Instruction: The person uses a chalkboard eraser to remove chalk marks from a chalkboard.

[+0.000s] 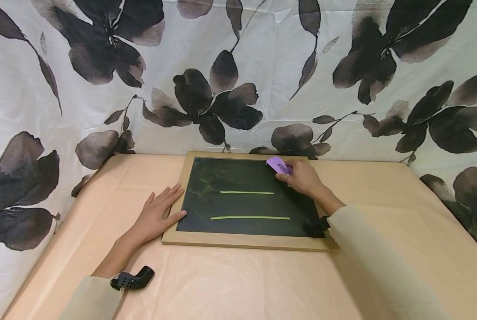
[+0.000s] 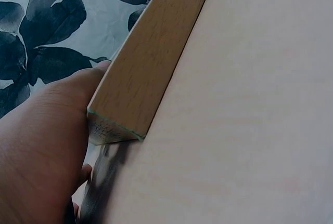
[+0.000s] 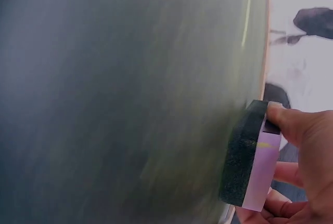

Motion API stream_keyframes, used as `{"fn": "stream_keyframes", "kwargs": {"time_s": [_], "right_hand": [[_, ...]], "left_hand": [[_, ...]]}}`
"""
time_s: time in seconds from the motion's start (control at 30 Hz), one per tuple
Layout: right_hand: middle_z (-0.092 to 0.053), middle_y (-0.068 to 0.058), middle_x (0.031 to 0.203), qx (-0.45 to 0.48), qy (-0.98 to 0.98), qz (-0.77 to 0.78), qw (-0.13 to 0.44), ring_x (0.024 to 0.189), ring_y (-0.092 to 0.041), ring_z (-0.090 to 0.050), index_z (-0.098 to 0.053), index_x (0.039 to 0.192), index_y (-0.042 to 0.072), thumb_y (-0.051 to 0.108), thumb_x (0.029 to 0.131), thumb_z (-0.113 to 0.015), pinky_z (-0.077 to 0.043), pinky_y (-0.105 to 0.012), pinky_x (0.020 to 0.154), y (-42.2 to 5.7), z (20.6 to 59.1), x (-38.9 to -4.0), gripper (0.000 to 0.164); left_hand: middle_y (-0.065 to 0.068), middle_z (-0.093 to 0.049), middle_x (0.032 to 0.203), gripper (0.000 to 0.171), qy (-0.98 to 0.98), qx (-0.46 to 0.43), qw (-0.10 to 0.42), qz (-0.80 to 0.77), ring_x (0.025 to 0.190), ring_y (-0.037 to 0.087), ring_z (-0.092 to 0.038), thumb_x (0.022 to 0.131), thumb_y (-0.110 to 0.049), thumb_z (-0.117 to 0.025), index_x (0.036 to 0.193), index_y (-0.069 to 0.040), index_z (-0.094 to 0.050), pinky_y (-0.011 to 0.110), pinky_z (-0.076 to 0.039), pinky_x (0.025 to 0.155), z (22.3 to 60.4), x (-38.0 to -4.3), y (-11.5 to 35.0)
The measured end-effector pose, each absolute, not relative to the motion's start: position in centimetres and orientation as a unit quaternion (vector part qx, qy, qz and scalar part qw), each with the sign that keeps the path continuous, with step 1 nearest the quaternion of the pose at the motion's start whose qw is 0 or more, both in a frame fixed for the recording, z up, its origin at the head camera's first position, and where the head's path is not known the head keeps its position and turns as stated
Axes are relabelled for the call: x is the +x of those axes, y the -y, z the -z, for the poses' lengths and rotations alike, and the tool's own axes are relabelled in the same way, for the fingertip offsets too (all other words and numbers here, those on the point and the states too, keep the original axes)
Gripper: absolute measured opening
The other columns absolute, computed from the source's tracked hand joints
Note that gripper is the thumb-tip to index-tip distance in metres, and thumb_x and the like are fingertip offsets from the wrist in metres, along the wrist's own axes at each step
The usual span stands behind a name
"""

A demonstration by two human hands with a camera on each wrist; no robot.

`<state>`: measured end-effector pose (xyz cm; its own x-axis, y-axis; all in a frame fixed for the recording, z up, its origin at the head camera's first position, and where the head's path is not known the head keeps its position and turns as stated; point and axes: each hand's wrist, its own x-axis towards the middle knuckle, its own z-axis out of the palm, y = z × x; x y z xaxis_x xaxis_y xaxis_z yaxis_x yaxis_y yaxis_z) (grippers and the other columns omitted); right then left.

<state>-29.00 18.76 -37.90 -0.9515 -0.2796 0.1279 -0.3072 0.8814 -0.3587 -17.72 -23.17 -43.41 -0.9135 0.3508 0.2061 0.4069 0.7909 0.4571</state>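
A small chalkboard (image 1: 246, 175) in a light wooden frame lies on the table, with two yellow-green chalk lines across it and faint smears at its upper left. My right hand (image 1: 304, 178) grips a purple chalkboard eraser (image 1: 279, 165) near the board's top right. In the right wrist view the eraser's dark felt pad (image 3: 242, 161) faces the board surface, thumb on one end and fingers along the purple back. My left hand (image 1: 158, 213) rests with straight fingers on the frame's left side. The left wrist view has this hand beside the wooden frame's corner (image 2: 145, 63).
A pale peach cloth covers the table (image 1: 238, 284). Behind it hangs a white curtain (image 1: 278, 102) printed with dark flowers. Each wrist wears a black camera mount (image 1: 132, 279), below long beige sleeves (image 1: 378, 253).
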Motion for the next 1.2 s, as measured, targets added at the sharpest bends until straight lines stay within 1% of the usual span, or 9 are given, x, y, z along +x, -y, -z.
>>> {"fn": "stream_keyframes", "kwargs": {"time_s": [0.2,0.33,0.4,0.5,0.57,0.67,0.8,0.97,1.2], "right_hand": [[-0.062,-0.026,0.111,0.117,0.976,-0.175,0.052,0.084,-0.033,-0.056,-0.053,0.129,-0.01,0.035,0.088,-0.068,-0.046,-0.047,0.071,-20.7,38.3,-28.6,0.062],[-0.065,-0.023,0.101,0.108,0.977,-0.176,0.061,0.08,-0.032,-0.056,-0.057,0.125,-0.01,0.038,0.088,-0.066,-0.045,-0.044,0.066,-20.6,38.6,-28.5,0.062],[-0.066,-0.019,0.088,0.109,0.976,-0.173,0.069,0.074,-0.031,-0.056,-0.061,0.118,-0.009,0.038,0.087,-0.066,-0.044,-0.041,0.061,-20.4,38.6,-28.5,0.056],[-0.062,-0.011,0.07,0.115,0.976,-0.169,0.077,0.065,-0.028,-0.055,-0.066,0.1,-0.006,0.037,0.087,-0.066,-0.04,-0.038,0.054,-19.8,38.5,-28.7,0.045],[-0.059,-0.008,0.063,0.118,0.975,-0.169,0.08,0.061,-0.027,-0.054,-0.066,0.09,-0.004,0.037,0.087,-0.066,-0.038,-0.036,0.051,-19.4,38.4,-28.7,0.041],[-0.057,-0.006,0.061,0.121,0.975,-0.17,0.081,0.058,-0.026,-0.053,-0.066,0.083,-0.003,0.037,0.086,-0.067,-0.036,-0.034,0.049,-18.5,38.3,-28.7,0.04],[-0.058,-0.007,0.062,0.12,0.974,-0.177,0.077,0.058,-0.024,-0.053,-0.066,0.082,-0.003,0.037,0.086,-0.068,-0.036,-0.033,0.05,-16.9,38.1,-28.7,0.04],[-0.06,-0.007,0.065,0.105,0.973,-0.194,0.068,0.059,-0.024,-0.056,-0.067,0.081,0.001,0.04,0.086,-0.068,-0.04,-0.035,0.051,-13.9,38.0,-28.9,0.039],[-0.062,-0.009,0.074,0.105,0.973,-0.197,0.058,0.065,-0.025,-0.058,-0.068,0.095,0.0,0.042,0.087,-0.067,-0.046,-0.038,0.058,-9.5,38.3,-29.2,0.042]], "left_hand": [[0.01,-0.026,0.155,0.07,0.945,-0.203,0.055,0.253,0.141,0.036,-0.022,0.092,-0.044,-0.061,0.149,-0.01,-0.036,0.063,-0.004,0.109,43.3,-17.7,22.9],[0.011,-0.025,0.155,0.07,0.945,-0.202,0.052,0.253,0.141,0.037,-0.022,0.092,-0.043,-0.061,0.149,-0.01,-0.036,0.063,-0.003,0.109,43.2,-17.6,23.0],[0.011,-0.025,0.156,0.071,0.945,-0.2,0.05,0.253,0.141,0.036,-0.022,0.092,-0.044,-0.06,0.149,-0.01,-0.036,0.063,-0.003,0.109,43.3,-17.5,23.1],[0.011,-0.025,0.156,0.071,0.946,-0.197,0.05,0.254,0.141,0.036,-0.021,0.092,-0.044,-0.06,0.149,-0.01,-0.035,0.063,-0.003,0.109,43.5,-17.4,23.2],[0.01,-0.025,0.156,0.071,0.946,-0.195,0.05,0.255,0.141,0.036,-0.021,0.092,-0.044,-0.06,0.149,-0.011,-0.035,0.063,-0.003,0.109,43.6,-17.3,23.3],[0.01,-0.024,0.156,0.07,0.945,-0.196,0.051,0.257,0.141,0.036,-0.021,0.092,-0.044,-0.06,0.149,-0.011,-0.035,0.062,-0.003,0.109,43.5,-17.4,23.3],[0.009,-0.024,0.156,0.071,0.945,-0.2,0.05,0.255,0.141,0.036,-0.021,0.092,-0.044,-0.059,0.149,-0.011,-0.035,0.062,-0.003,0.109,43.5,-17.7,23.2],[0.009,-0.024,0.156,0.071,0.945,-0.201,0.047,0.253,0.141,0.036,-0.02,0.092,-0.044,-0.06,0.15,-0.01,-0.035,0.063,-0.003,0.109,43.5,-18.0,23.2],[0.01,-0.024,0.156,0.071,0.946,-0.198,0.048,0.251,0.141,0.036,-0.02,0.092,-0.044,-0.06,0.15,-0.01,-0.035,0.063,-0.003,0.109,43.5,-18.0,23.3]]}}
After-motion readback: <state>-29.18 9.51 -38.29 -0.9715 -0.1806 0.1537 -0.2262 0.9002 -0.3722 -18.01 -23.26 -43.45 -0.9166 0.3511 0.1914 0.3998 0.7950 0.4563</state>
